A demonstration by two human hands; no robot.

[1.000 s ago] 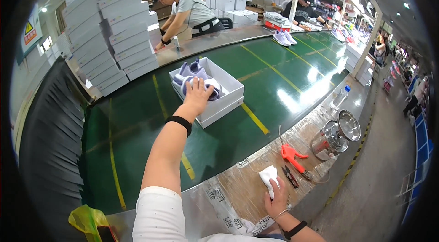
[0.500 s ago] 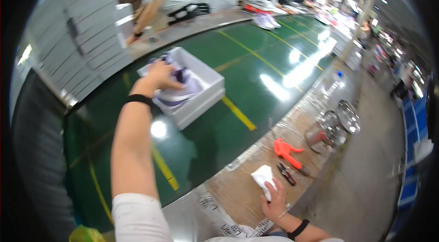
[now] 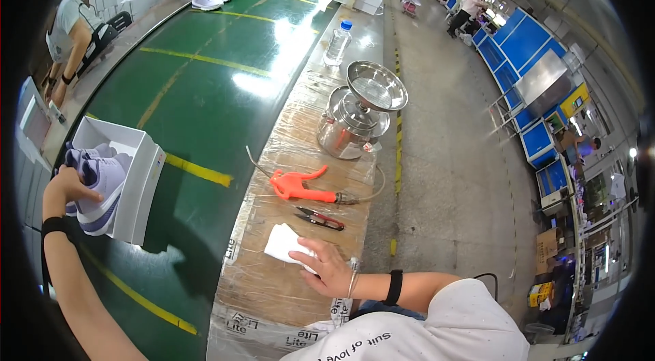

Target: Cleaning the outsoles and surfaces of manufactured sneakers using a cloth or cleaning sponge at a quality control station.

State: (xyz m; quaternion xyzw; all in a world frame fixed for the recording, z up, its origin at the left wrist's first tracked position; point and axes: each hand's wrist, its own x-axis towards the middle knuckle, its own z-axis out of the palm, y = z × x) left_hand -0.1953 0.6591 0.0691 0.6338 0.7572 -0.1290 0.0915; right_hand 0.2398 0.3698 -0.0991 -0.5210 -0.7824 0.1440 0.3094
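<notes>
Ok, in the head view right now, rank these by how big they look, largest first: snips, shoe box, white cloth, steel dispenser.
1. Shoe box, partly hidden by shoes
2. Steel dispenser
3. White cloth, partly covered by the right hand
4. Snips

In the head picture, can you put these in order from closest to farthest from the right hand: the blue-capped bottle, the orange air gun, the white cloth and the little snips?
From the right hand:
1. White cloth: touching the hand.
2. Snips: just past the hand.
3. Orange air gun: beyond the snips.
4. Bottle: far up the bench.
</notes>
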